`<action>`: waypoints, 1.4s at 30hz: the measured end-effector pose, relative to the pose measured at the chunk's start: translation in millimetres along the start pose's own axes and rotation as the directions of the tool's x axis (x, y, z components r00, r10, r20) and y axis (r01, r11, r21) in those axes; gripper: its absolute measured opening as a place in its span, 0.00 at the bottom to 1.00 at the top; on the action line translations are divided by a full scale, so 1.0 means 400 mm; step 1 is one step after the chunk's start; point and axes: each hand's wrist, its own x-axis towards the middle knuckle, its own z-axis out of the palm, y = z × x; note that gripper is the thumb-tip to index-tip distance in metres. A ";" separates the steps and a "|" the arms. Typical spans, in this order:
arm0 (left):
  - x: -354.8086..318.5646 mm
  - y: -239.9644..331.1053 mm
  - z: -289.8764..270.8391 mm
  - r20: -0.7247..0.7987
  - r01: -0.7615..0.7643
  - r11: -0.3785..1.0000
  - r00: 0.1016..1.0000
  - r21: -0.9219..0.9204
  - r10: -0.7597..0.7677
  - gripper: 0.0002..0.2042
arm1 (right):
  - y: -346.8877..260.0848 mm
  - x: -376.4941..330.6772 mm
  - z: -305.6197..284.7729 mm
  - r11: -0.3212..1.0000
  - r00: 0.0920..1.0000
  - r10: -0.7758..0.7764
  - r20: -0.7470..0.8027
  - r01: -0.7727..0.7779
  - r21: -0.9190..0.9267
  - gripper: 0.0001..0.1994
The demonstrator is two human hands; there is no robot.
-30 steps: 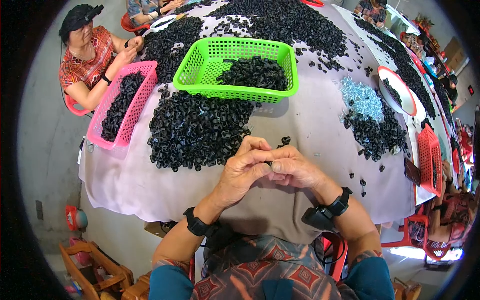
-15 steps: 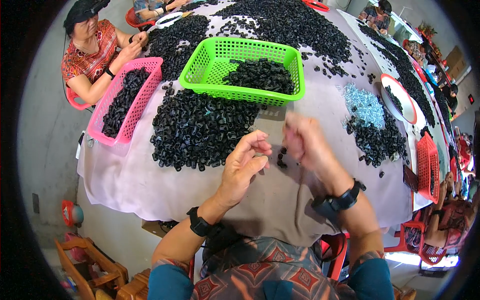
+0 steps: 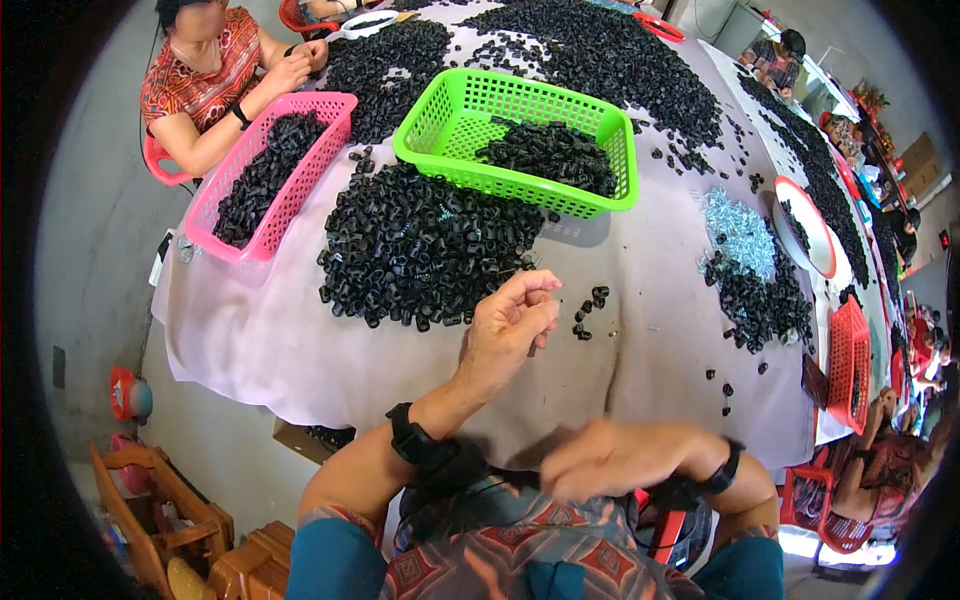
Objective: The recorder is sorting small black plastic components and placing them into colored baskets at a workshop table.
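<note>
The desk (image 3: 640,330), draped in a pale cloth, carried everything. Across its far end ran a long spread of small black ring-like parts (image 3: 600,45). Nearer lay a dense pile of the same black parts (image 3: 420,250), just below the green basket (image 3: 455,120), which held a smaller heap of them. A pink basket (image 3: 300,190), also loaded, sat at the left edge in front of a co-worker in a red patterned top (image 3: 200,85). To the right were a patch of silvery metal pieces (image 3: 738,228), another dark heap (image 3: 755,295), a white plate with a red rim (image 3: 815,235) and a red basket (image 3: 850,365).

The left hand (image 3: 505,330) hovered over the cloth beside the near pile, fingertips drawn together as if pinching a small part; whether one sat between them could not be told. A few loose black pieces (image 3: 588,310) lay just beside it. The right hand (image 3: 620,462) was low near the desk edge, blurred, so its fingers could not be read.

Working well here would seem to call for taking one piece at a time from the pile's edge, keeping the pinch firm. The scattered strays and the green basket's near rim crowded the reach.
</note>
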 end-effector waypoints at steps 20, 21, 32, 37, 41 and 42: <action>0.006 -0.010 0.003 -0.063 -0.081 0.996 0.995 0.025 0.082 0.07 | 0.391 0.070 0.203 0.870 0.883 0.386 -0.266 -0.444 -0.215 0.16; 0.003 -0.010 0.002 -0.066 -0.078 0.997 0.995 0.018 0.079 0.07 | 0.392 0.071 0.213 0.875 0.887 0.380 -0.262 -0.437 -0.209 0.16; 0.014 -0.011 0.010 -0.069 -0.084 0.996 0.994 0.012 0.084 0.08 | 0.423 0.073 0.247 0.935 0.925 0.293 -0.240 -0.330 -0.129 0.16; 0.011 -0.011 0.015 -0.047 -0.047 0.999 0.998 0.024 0.048 0.08 | 0.434 0.067 0.264 0.952 0.929 0.261 -0.261 -0.292 -0.088 0.16; 0.011 -0.012 0.015 -0.045 -0.043 0.999 0.998 0.033 0.044 0.07 | 0.427 0.067 0.265 0.961 0.936 0.234 -0.264 -0.264 -0.086 0.16; 0.012 -0.013 0.015 -0.043 -0.034 0.999 0.998 0.033 0.036 0.07 | 0.424 0.067 0.263 0.962 0.938 0.227 -0.263 -0.257 -0.088 0.16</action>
